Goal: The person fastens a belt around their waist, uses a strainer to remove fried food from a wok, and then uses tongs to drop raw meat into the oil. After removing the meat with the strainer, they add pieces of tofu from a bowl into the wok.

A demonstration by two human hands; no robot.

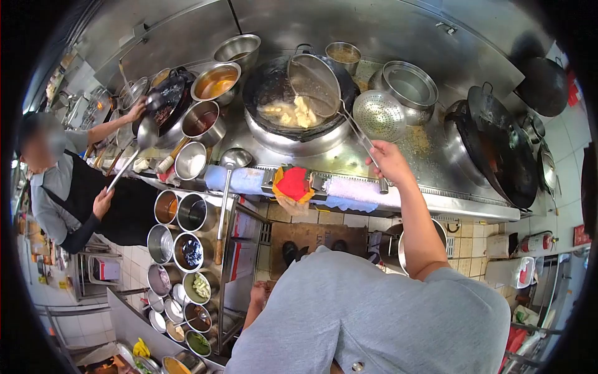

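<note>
At the left of the frame a co-worker (115, 209) in a dark apron is holding a ladle (147, 134) up toward the range. Lower centre-left, the person's left hand (257, 298) is hanging beside a rack of bowls (161, 244); I cannot tell whether it is clenched or loose. In the upper centre, pale pieces (296, 113) are floating in the wok (268, 84). The skimmer (314, 81) is tilting over them, its mesh looking empty. Its long handle is running down to the right hand (389, 161), which is clasping it firmly just right of centre. Close beside that handle a perforated scoop (379, 115) is lying empty, and a black wok (504, 156) is leaning tilted at the right of the frame. Judging by this, the frying is looking well under way: the pieces are colouring only lightly. Lifting them out and draining them is looking like the part not yet done.
</note>
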